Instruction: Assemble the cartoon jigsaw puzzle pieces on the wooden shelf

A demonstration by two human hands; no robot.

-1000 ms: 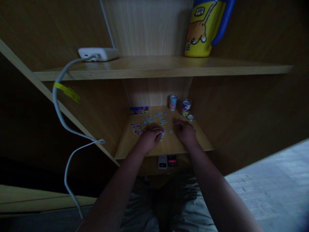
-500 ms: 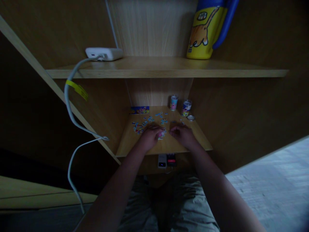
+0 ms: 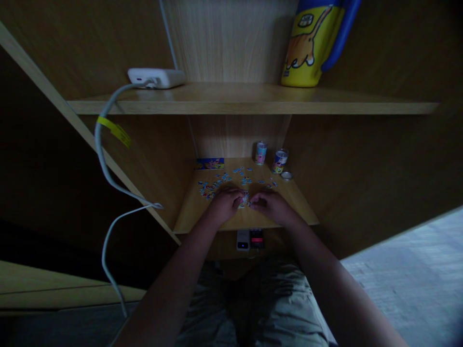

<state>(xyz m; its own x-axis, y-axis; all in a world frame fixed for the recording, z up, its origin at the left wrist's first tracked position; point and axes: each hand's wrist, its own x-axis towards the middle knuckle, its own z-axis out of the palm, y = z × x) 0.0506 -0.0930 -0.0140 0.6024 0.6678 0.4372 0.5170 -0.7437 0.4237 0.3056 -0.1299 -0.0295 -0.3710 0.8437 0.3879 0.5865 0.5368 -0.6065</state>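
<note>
Small joined jigsaw pieces lie on the lower shelf board between my two hands. My left hand has its fingers curled closed on the left edge of this joined patch, partly covering it. From the right, my right hand reaches in with thumb and forefinger pinched around a tiny jigsaw piece, right beside the patch. Loose jigsaw pieces are scattered beyond and to the left of my left hand. A few more pieces lie just past my right hand.
Two printed cans stand at the back right, near a round metal lid. A colourful picture card is at the back left. Above, a shelf holds a yellow mug and a white charger with a dangling cable.
My right hand has moved left and slightly down, bringing its fingertips to the joined patch. Loose pieces behind it show more now. My left hand stays at about the same spot.
</note>
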